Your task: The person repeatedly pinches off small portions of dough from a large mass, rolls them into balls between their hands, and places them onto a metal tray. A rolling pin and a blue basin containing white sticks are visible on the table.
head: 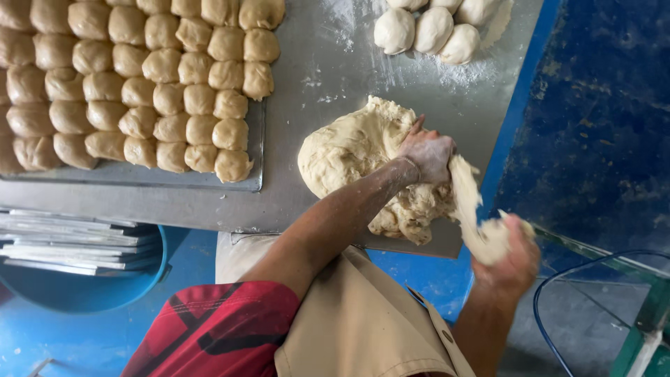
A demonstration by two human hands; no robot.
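Single head-worn camera, set close above the work and facing almost straight down over the wearer's own chest onto the metal tabletop (307,188), whose near edge crosses mid-frame, with blue floor (84,342) showing below and to the right; no second view to compare.

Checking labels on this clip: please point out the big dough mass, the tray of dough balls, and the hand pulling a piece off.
Big dough mass (349,150): head view, on its upper left bulge.
Tray (257,150): head view, on its bare right rim.
Right hand (513,255): head view, on the back of the hand.
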